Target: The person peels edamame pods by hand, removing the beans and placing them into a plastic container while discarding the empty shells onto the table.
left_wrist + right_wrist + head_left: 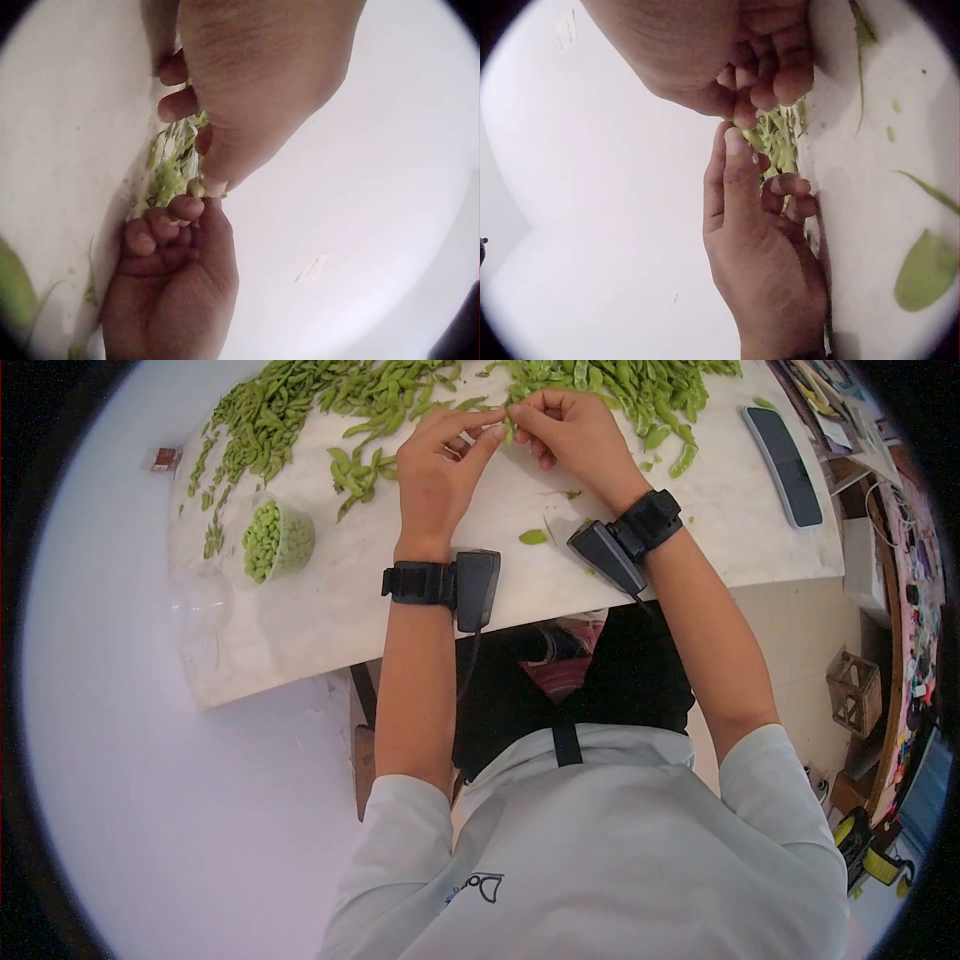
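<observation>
In the head view, my left hand [440, 465] and right hand [580, 440] meet over the table, fingertip to fingertip. Both pinch a small green soybean pod [507, 432] between thumb and forefinger; the fingers cover most of it. The left wrist view shows the pod's pale green end [196, 187] at the left thumb tip. The right hand's other fingers [142, 238] are curled loosely. A heap of soybean pods [265, 420] spreads behind the hands. To the left, a clear plastic cup [298, 540] holds shelled green soybeans [262, 542].
A phone [783, 465] lies at the table's right side. A single green leaf [533, 537] and small scraps are scattered below the hands. A clear plastic lid [205, 605] sits near the left edge. More pods [650, 395] cover the back right of the table [730, 555].
</observation>
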`<state>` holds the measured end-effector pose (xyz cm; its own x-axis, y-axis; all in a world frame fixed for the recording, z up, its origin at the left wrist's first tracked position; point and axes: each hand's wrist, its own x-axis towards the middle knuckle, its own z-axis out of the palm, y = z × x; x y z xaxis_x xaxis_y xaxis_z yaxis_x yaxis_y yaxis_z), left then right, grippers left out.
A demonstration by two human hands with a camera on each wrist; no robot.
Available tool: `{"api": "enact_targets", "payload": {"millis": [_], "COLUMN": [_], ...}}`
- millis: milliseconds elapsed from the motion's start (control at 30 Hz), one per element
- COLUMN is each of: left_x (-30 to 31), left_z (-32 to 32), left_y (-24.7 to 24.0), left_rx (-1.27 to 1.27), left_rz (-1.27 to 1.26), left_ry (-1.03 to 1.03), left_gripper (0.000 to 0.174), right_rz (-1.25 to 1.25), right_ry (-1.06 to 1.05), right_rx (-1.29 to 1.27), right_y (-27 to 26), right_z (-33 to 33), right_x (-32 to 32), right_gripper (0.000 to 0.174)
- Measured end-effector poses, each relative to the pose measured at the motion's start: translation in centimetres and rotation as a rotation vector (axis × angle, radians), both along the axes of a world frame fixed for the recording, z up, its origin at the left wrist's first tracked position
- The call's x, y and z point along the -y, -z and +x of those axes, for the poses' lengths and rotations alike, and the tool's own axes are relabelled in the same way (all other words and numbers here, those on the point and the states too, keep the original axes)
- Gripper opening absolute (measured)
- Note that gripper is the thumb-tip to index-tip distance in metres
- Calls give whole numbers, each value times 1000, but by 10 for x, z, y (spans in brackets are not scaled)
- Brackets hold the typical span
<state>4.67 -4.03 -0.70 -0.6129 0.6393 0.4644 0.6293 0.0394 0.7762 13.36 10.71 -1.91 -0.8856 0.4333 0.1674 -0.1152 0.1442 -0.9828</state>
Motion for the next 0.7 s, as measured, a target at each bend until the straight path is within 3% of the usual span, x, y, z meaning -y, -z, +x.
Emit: {"api": "enact_targets", "payload": {"millis": [700], "left_x": [0], "left_z": [-3], "left_y": [5], "left_rx": [173], "left_rz": [-23], "left_ry": [65], "left_gripper": [20], "right_rz": [62], "right_ry": [8], "right_rx": [35], "right_y": [-4], "right_z": [2], "right_x": [5], "right_gripper": [24]}}
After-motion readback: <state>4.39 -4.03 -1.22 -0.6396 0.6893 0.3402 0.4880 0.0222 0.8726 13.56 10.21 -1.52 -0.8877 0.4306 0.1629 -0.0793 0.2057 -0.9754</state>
